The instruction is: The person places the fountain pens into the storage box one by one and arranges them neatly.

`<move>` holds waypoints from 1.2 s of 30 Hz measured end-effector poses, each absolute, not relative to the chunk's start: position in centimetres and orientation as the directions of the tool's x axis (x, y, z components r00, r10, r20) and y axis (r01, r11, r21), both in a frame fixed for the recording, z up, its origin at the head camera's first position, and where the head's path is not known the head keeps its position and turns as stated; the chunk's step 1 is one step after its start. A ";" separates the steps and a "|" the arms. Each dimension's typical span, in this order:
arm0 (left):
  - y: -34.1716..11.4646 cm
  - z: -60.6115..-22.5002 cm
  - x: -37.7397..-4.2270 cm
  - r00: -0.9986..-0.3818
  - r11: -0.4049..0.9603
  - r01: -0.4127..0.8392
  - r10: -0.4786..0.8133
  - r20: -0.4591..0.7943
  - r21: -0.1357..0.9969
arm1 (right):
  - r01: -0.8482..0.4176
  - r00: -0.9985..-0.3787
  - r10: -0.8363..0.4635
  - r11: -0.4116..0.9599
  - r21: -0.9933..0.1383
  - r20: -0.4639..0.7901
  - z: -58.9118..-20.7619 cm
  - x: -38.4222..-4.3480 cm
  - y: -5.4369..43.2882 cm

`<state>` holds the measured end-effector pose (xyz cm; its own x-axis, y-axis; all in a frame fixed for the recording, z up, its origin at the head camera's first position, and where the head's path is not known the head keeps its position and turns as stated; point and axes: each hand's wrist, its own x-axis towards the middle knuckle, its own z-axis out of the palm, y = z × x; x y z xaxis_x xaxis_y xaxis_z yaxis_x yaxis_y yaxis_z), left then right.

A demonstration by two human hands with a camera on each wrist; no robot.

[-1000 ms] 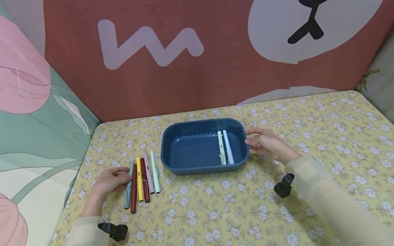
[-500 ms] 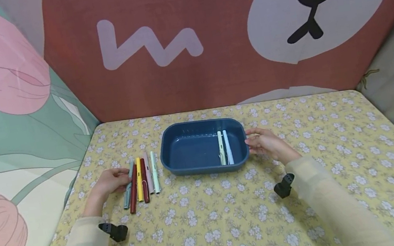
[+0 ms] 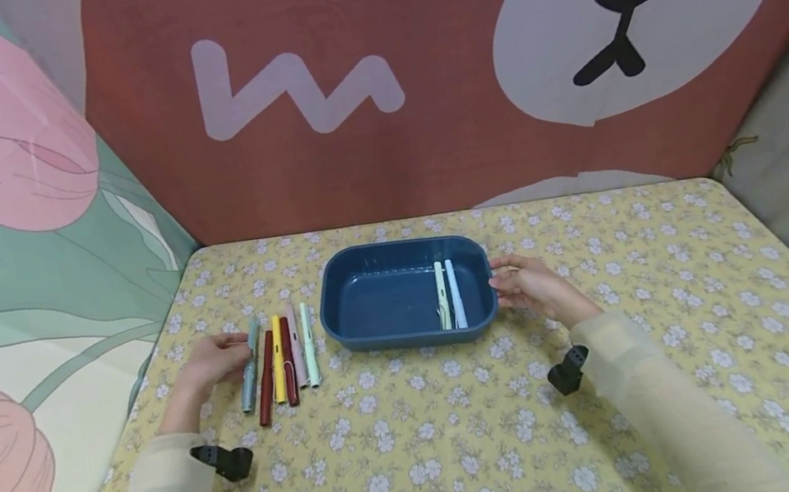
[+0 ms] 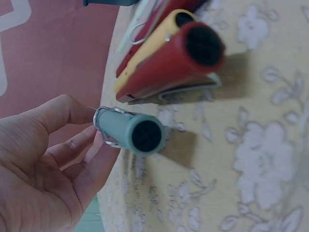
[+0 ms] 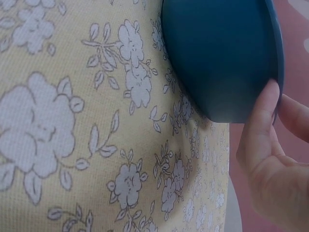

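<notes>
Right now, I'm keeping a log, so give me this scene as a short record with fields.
Left hand: pinches a teal pen with metal clip
Right hand: holds a blue rectangular container by its rim
In container: pale green pen, pale blue pen
Left of container: two maroon pens, yellow pen, pink pen, mint pen
Surface: yellow floral cloth

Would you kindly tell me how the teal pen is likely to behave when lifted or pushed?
The teal pen is probably stiff, given its straight barrel, and likely light, being slim. Its rounded body might roll if pushed, though the protruding silvery clip should limit that.
</notes>
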<state>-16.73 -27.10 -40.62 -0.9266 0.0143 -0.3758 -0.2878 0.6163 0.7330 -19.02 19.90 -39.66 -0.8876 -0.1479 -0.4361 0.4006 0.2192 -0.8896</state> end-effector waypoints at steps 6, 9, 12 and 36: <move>-27.1 -39.7 -17.0 -0.939 0.605 -0.276 -0.003 -0.344 0.747 | 0.406 -0.885 -0.155 0.206 -0.890 -0.440 -39.7 -19.0 19.8; -26.9 -39.1 -17.0 -0.940 0.574 -0.280 -0.002 -0.341 0.770 | 0.409 -0.882 -0.170 0.187 -0.893 -0.440 -39.7 -19.0 19.8; -26.5 -38.6 -17.2 -0.942 0.541 -0.276 0.013 -0.336 0.795 | 0.408 -0.881 -0.180 0.178 -0.895 -0.437 -39.7 -18.9 19.8; -18.9 -36.2 -18.9 -0.932 0.308 -0.288 0.126 -0.339 0.907 | 0.406 -0.884 -0.157 0.206 -0.891 -0.439 -39.6 -19.0 19.9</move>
<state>-18.95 -18.90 -36.17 -0.9322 0.1263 -0.3392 -0.2882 0.3080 0.9067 -18.99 19.91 -39.62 -0.8844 -0.1574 -0.4394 0.4058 0.2057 -0.8905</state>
